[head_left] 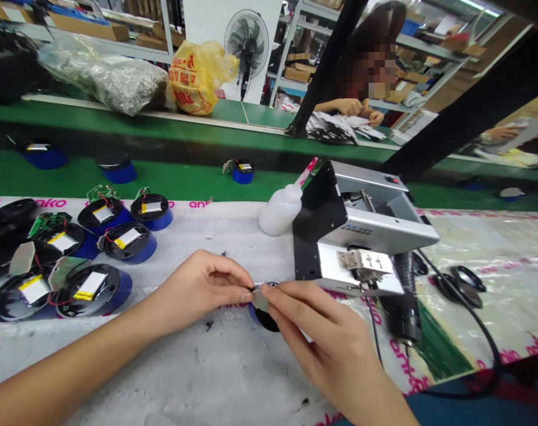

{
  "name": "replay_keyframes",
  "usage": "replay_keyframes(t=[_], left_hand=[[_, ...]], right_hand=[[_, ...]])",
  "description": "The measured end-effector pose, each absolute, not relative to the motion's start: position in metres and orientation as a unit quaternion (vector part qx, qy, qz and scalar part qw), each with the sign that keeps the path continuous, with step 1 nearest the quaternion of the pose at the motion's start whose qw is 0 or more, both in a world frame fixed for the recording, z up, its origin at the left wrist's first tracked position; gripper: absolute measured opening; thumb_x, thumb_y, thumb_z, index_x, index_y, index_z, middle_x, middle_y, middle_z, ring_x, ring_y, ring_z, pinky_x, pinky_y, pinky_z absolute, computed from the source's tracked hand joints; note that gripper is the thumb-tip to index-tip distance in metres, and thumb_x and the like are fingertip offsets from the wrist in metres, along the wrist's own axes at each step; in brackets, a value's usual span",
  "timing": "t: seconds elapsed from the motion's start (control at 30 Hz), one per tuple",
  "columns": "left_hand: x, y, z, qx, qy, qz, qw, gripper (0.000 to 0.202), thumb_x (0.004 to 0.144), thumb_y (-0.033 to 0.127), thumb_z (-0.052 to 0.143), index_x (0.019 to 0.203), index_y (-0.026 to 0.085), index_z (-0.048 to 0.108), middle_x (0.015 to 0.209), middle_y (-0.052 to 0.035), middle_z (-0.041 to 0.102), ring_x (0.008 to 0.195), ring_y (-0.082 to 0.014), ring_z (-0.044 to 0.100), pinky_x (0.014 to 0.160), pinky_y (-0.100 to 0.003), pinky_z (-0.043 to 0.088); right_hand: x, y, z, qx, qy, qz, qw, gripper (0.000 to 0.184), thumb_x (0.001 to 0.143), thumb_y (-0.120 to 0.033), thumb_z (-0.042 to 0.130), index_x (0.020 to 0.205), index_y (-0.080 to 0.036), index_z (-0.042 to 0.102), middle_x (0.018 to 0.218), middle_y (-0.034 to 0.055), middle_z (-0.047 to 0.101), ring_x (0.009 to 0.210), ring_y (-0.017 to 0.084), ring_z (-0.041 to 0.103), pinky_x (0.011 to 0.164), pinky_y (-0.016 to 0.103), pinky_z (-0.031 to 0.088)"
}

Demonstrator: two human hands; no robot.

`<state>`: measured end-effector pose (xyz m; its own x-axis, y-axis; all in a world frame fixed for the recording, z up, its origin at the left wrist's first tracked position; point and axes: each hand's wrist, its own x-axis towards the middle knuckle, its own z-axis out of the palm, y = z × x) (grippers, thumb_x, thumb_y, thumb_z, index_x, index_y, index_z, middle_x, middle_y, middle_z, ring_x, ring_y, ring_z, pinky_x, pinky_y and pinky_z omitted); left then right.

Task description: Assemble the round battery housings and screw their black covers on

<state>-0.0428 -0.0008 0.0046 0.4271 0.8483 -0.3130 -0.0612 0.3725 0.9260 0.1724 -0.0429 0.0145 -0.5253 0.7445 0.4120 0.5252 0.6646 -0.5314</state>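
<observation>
Mid-table, my left hand (205, 281) and my right hand (326, 325) meet over a round blue-and-black housing (269, 321). Between their fingertips is a small greyish circuit board (260, 301), pinched from both sides just above the housing. My fingers hide much of the board, and my right hand covers part of the housing. To the left of my left hand stand several similar open housings (129, 242), each with a silvery battery and a wired board. A white squeeze bottle (281, 210) stands beyond my hands.
A silver-and-black screw feeder machine (366, 228) stands right of the bottle. An electric screwdriver (404, 307) with a cable lies beside it, near black rings (468, 278). More housings (242, 171) sit on the green belt (184, 177). Across it, a person handles white pieces (340, 127).
</observation>
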Motion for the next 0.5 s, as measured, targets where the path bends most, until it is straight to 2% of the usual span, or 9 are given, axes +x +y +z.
replay_keyframes(t=[0.1, 0.2, 0.3, 0.37, 0.43, 0.5], left_hand=[[-0.041, 0.000, 0.009, 0.437, 0.418, 0.324, 0.728, 0.008, 0.070, 0.019, 0.082, 0.074, 0.018, 0.076, 0.061, 0.0041, 0.070, 0.056, -0.0079, 0.060, 0.057, -0.019, 0.048], [-0.038, -0.002, 0.013, 0.429, 0.410, 0.333, 0.733, 0.010, 0.073, 0.024, 0.081, 0.079, 0.018, 0.076, 0.066, 0.0020, 0.070, 0.062, -0.0102, 0.062, 0.061, -0.021, 0.050], [-0.032, -0.008, 0.012, 0.515, 0.417, 0.341, 0.667, 0.024, 0.069, 0.026, 0.084, 0.091, 0.020, 0.077, 0.090, -0.0014, 0.072, 0.077, -0.0155, 0.065, 0.070, -0.027, 0.053], [-0.026, -0.013, 0.006, 0.595, 0.426, 0.324, 0.599, 0.047, 0.064, 0.027, 0.088, 0.108, 0.026, 0.073, 0.112, -0.0016, 0.067, 0.071, -0.0125, 0.061, 0.066, -0.027, 0.053], [-0.018, -0.017, -0.003, 0.645, 0.414, 0.287, 0.574, 0.068, 0.064, 0.027, 0.089, 0.126, 0.031, 0.062, 0.132, -0.0019, 0.059, 0.065, -0.0094, 0.059, 0.062, -0.026, 0.053], [-0.011, -0.020, -0.012, 0.672, 0.384, 0.270, 0.573, 0.068, 0.070, 0.024, 0.085, 0.132, 0.032, 0.056, 0.137, -0.0021, 0.056, 0.075, -0.0127, 0.064, 0.067, -0.027, 0.055]], right_hand=[[0.177, -0.038, 0.022, -0.372, -0.884, 0.128, 0.251, 0.037, 0.100, -0.015, 0.052, 0.137, -0.017, 0.052, 0.120, 0.0127, 0.060, 0.100, 0.022, 0.065, 0.081, 0.032, 0.060], [0.184, -0.034, 0.029, -0.364, -0.911, 0.059, 0.184, 0.045, 0.100, -0.017, 0.049, 0.145, -0.014, 0.043, 0.127, 0.0175, 0.056, 0.104, 0.028, 0.064, 0.080, 0.040, 0.061], [0.192, -0.033, 0.032, -0.375, -0.902, 0.106, 0.186, 0.051, 0.097, -0.008, 0.046, 0.146, -0.022, 0.042, 0.123, 0.0122, 0.057, 0.101, 0.023, 0.064, 0.082, 0.034, 0.059], [0.197, -0.035, 0.029, -0.402, -0.875, 0.180, 0.201, 0.050, 0.095, -0.009, 0.050, 0.141, -0.029, 0.047, 0.121, 0.0081, 0.055, 0.101, 0.019, 0.063, 0.084, 0.028, 0.057], [0.199, -0.039, 0.024, -0.425, -0.846, 0.232, 0.223, 0.046, 0.094, -0.010, 0.054, 0.134, -0.032, 0.052, 0.122, 0.0059, 0.054, 0.107, 0.018, 0.061, 0.090, 0.027, 0.055], [0.199, -0.046, 0.017, -0.440, -0.821, 0.259, 0.256, 0.043, 0.093, -0.011, 0.057, 0.130, -0.031, 0.053, 0.125, 0.0051, 0.054, 0.114, 0.018, 0.058, 0.097, 0.027, 0.052]])
